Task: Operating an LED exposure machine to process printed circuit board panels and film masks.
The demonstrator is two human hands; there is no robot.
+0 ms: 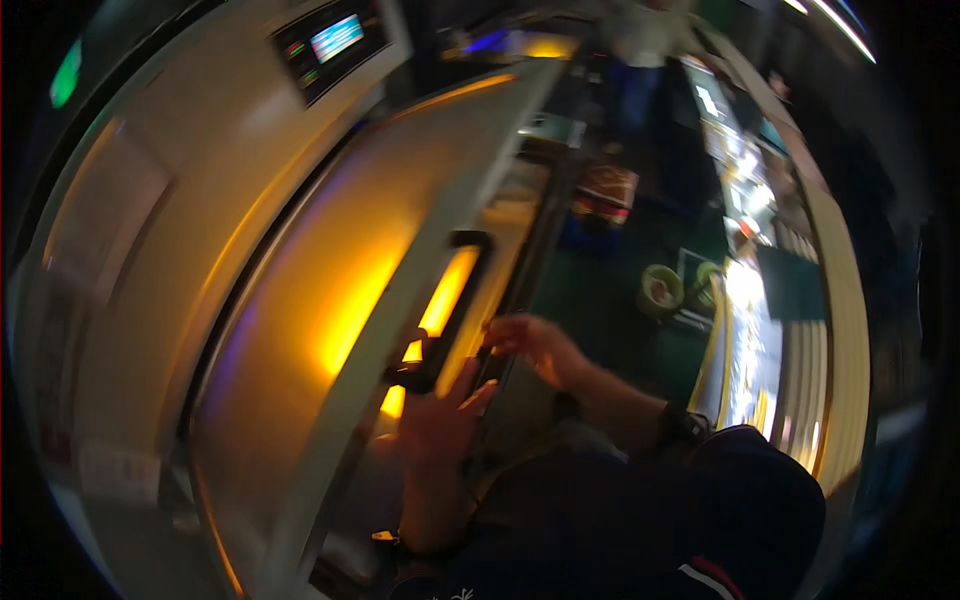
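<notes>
Left hand: blurred, on the glass side of the person's lap, hand (pixel 437 425) raised with two fingers apart; whether the others clamp on the handle's lower end, I cannot tell.
Right hand: nearer the aisle, hand (pixel 540 345) with fingers bent toward the dark rail (pixel 537 235); whether they pinch anything or touch the rail, I cannot tell. A black wristband (pixel 687 425) circles the wrist.
Machine housing: broad cream casing (pixel 220 180) at far left; a black control panel with a lit blue-white screen (pixel 338 38) sits near its top edge.
Glowing panel: large smooth sheet (pixel 320 300) shining amber, brightest toward its right edge.
Pale bar: long straight grey-white strip (pixel 398 322) slanting along the panel's right edge.
Handle: black, long, loop-shaped handle (pixel 464 308) just right of the bar, its lower end beside the left hand, amber light showing through its opening.
Aisle: dark green floor (pixel 570 290), bearing a blue bin (pixel 590 235) with red-and-brown contents and, farther right, a green round bucket (pixel 660 288).
Bench: long worktop with a glaring white strip (pixel 745 290) and a cream outer edge (pixel 845 330).
</notes>
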